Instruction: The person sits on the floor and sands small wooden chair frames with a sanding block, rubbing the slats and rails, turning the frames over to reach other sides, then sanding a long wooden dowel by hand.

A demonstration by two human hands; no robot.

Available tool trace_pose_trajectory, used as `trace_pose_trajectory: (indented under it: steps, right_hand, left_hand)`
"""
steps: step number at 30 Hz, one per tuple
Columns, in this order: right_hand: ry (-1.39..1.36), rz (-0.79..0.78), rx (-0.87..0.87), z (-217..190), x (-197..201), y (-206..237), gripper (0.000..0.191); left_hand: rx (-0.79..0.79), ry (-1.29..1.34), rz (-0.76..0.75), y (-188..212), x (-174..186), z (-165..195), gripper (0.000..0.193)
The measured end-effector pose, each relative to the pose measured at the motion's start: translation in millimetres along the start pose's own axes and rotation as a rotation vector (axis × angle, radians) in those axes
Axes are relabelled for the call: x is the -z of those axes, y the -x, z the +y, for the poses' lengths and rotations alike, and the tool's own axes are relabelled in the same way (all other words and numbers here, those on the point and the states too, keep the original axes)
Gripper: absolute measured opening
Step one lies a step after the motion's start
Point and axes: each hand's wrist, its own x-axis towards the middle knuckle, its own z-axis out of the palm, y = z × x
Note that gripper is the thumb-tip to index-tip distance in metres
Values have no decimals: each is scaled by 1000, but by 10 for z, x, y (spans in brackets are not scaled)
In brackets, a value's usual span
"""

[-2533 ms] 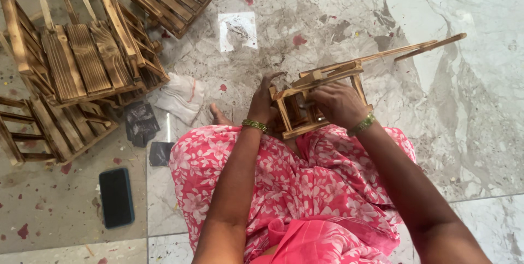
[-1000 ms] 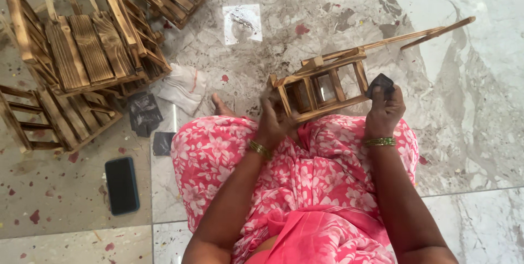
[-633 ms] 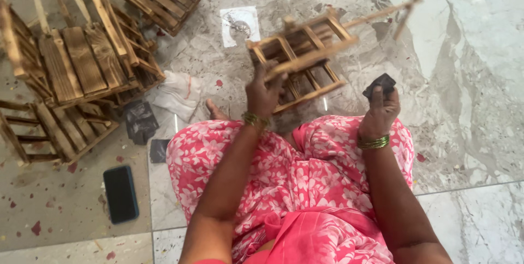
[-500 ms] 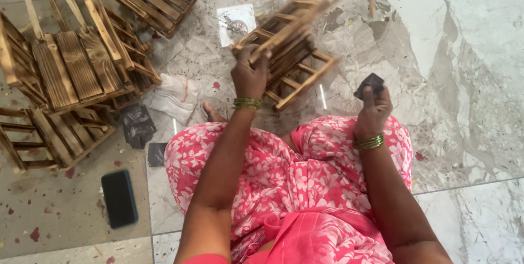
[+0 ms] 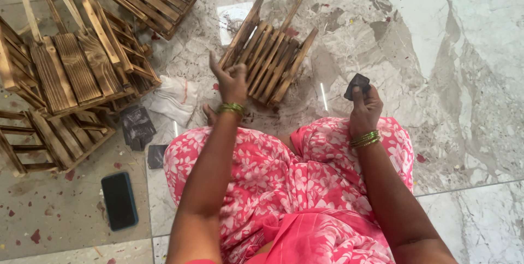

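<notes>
Seated person is setting down a small slatted brown wooden crate (image 5: 270, 57) on the marble floor (image 5: 447, 51), upper centre of frame.
Left hand (image 5: 232, 81), fingers spread, is touching the crate's near edge; right hand (image 5: 364, 108) is pinching a small dark sanding block (image 5: 356, 85), seemingly for rubbing next.

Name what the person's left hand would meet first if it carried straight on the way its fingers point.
The left hand points up-frame at the slatted wooden basket, which it already seems to touch.
</notes>
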Motion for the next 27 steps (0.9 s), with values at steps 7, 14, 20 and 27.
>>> trace_pose_trajectory:
  steps: [7, 14, 20, 27]
  right_hand:
    - [285, -166, -7, -89, -260, 37, 12]
    - [643, -470, 332, -219, -887, 41, 11]
    - [852, -645, 863, -207, -1049, -83, 16]
    - [1040, -493, 472, -96, -900, -783, 4]
  left_hand:
    - [-735, -431, -267, 620, -188, -227, 108]
    - [-591, -632, -453, 375, -423, -648, 64]
    - [-483, -957, -599, 396, -502, -828, 17]
    - [-480, -736, -543, 635, -476, -614, 20]
